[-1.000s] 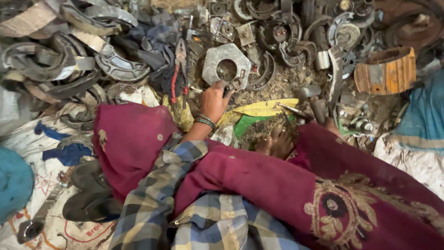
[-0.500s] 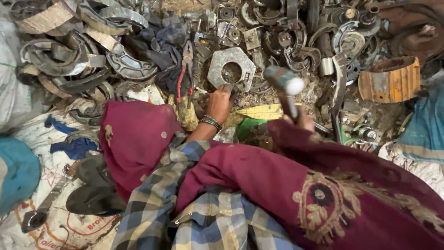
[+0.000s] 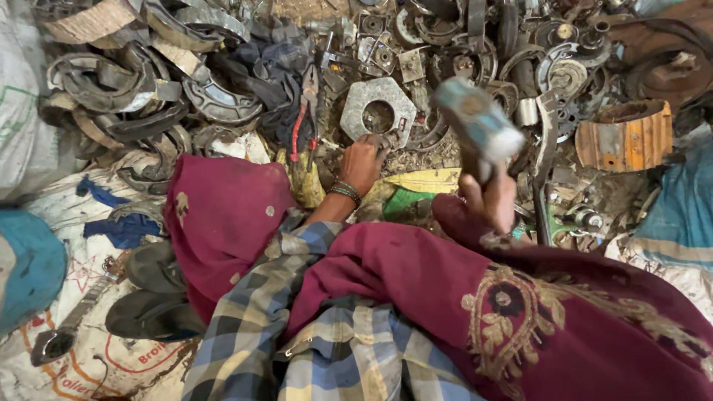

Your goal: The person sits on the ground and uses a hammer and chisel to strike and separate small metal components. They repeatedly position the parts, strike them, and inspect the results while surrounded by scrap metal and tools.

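Plate intact among scrap; left hand pinching a part at its edge, right hand gripping raised hammer.

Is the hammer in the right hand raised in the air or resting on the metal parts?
Raised. The hammer, held by the right hand, is blurred above the scrap, not touching it.

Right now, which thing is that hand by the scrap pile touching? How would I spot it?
Find the big heap of dark scrap metal across the top. Near its middle, just above the left hand, lies a flat grey metal plate. Unlike the curved, rusty pieces around it, it has angled corners and one big round hole in the middle.
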`<state>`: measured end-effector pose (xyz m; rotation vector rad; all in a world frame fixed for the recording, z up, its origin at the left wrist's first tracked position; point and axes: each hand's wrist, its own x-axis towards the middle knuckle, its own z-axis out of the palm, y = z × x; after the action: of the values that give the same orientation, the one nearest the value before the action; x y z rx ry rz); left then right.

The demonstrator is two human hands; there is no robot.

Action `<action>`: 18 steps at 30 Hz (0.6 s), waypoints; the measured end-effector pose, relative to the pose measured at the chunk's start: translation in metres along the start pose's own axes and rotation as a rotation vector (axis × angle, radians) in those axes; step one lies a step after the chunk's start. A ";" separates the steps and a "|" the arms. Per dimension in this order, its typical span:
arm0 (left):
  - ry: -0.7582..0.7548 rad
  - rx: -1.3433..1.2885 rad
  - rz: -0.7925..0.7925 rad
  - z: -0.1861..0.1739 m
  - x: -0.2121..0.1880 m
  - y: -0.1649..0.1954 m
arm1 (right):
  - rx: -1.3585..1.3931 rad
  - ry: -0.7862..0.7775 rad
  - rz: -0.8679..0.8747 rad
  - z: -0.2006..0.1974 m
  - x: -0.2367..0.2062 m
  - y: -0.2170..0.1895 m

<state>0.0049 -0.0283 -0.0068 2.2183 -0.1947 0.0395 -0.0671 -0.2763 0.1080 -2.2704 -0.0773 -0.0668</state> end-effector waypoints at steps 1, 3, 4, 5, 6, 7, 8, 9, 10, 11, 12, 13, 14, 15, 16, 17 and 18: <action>0.002 0.004 -0.003 0.001 0.000 0.000 | 0.103 0.068 -0.134 0.000 0.004 0.005; 0.008 0.011 -0.011 0.004 0.000 0.000 | 0.149 0.109 -0.290 0.008 0.005 0.017; 0.002 0.028 -0.011 0.004 0.000 -0.001 | 0.025 0.081 -0.288 0.017 0.005 0.025; -0.005 0.045 -0.011 0.006 0.001 -0.001 | -0.113 0.037 -0.283 0.025 0.005 0.033; -0.013 0.064 -0.008 0.007 0.002 -0.001 | -0.300 -0.085 -0.135 0.035 0.006 0.039; 0.005 0.042 -0.002 0.007 0.002 -0.001 | -0.459 -0.195 -0.004 0.042 0.006 0.043; 0.032 0.019 0.007 0.008 0.004 -0.001 | -0.588 -0.278 0.082 0.046 0.006 0.045; 0.056 0.001 0.013 0.009 0.004 -0.002 | -0.608 -0.257 0.062 0.047 0.005 0.044; 0.056 0.007 0.025 0.009 0.006 -0.002 | -0.554 -0.212 -0.019 0.044 0.005 0.041; 0.046 0.016 0.032 0.008 0.006 -0.002 | -0.470 -0.211 -0.109 0.038 0.003 0.035; 0.033 0.019 0.037 0.007 0.006 -0.002 | -0.377 -0.189 0.043 0.030 0.002 0.026; 0.024 0.060 0.049 0.009 0.005 -0.004 | -0.284 -0.165 0.188 0.019 0.001 0.018; 0.012 0.104 0.059 0.009 0.005 -0.005 | -0.186 -0.144 0.335 0.012 0.002 0.009; -0.008 0.142 0.068 0.010 0.003 -0.005 | -0.091 -0.070 0.231 0.003 0.002 0.002; -0.003 0.096 0.048 0.009 0.002 -0.005 | 0.003 0.006 0.125 -0.006 0.003 -0.003; 0.008 0.052 0.033 0.010 0.001 -0.005 | 0.098 0.086 0.011 -0.013 0.004 -0.004; 0.021 0.009 0.020 0.010 0.000 -0.004 | 0.298 0.101 -0.110 -0.013 0.004 -0.003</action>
<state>0.0056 -0.0335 -0.0159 2.2242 -0.2054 0.0749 -0.0638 -0.2843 0.1191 -1.9605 -0.1487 -0.2135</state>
